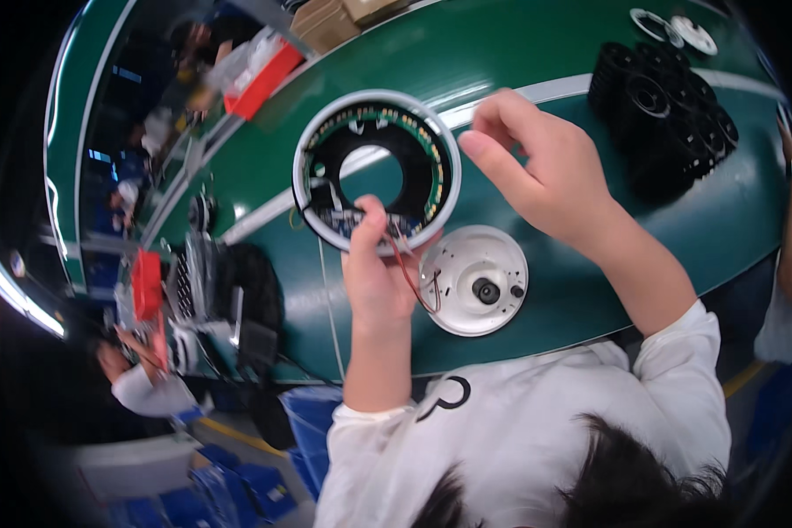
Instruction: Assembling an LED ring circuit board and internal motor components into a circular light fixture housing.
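Observation:
My left hand (374, 273) grips a round ring-shaped housing (455, 176) by its near edge, thumb over the inside and fingers beneath. The housing has a pale rim, a black interior with a central hole, and a ring of small yellowish parts on a green circuit board. Red wires (404, 268) run from it down toward a white round base (466, 319) lying on the table, with a black lens-like part on it. Just right of the housing, apart from it, hovers my right hand (550, 172), its fingers curled and thumb apart, nothing visible in them.
Stacked black cylindrical parts (651, 97) stand at the right on the green table (563, 290). White rings and discs (693, 35) lie at the far right. Red bins (262, 84), cardboard boxes (324, 22) and dark equipment (246, 290) are leftward. Other people work nearby.

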`<state>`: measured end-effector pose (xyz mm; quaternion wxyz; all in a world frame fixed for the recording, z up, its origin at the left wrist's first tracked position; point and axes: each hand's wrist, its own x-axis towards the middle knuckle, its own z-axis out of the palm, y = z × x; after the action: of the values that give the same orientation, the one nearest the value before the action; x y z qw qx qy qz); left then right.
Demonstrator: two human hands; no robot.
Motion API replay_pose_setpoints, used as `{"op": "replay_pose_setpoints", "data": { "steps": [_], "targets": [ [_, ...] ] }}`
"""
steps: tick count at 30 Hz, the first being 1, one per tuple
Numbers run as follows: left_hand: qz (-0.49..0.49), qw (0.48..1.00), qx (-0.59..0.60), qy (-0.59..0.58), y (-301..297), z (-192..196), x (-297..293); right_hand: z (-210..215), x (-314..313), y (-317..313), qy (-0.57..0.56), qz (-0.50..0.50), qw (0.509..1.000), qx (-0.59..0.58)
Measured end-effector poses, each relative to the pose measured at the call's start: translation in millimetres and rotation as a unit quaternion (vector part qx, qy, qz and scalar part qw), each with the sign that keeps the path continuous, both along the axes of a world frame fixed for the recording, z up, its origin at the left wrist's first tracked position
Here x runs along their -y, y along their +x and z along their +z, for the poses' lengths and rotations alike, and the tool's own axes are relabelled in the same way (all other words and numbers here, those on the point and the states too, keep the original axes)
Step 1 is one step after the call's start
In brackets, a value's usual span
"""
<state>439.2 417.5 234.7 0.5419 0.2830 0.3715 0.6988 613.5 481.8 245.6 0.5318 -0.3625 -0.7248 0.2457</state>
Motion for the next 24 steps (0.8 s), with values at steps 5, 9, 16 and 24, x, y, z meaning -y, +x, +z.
{"op": "replay_pose_setpoints", "data": {
  "steps": [5, 9, 16, 24],
  "targets": [
    [-0.102, 0.994, -0.014, 0.030, 1.7, -3.4, 9.1, -10.3, -13.1, -15.2, -0.014, 0.136, 0.987, -0.083],
    [-0.102, 0.989, -0.038, 0.104, 8.8, -1.9, 9.0, -9.9, -10.0, -17.8, -0.010, 0.188, 0.965, -0.183],
    [-0.064, 0.990, -0.020, 0.124, -6.8, -13.7, 8.9, -5.4, -3.4, -20.7, -0.006, 0.206, 0.960, -0.188],
    [-0.037, 0.988, -0.022, 0.147, 11.1, 0.7, 11.0, 0.5, -1.0, -15.4, -0.023, 0.248, 0.950, -0.190]
  ]
}}
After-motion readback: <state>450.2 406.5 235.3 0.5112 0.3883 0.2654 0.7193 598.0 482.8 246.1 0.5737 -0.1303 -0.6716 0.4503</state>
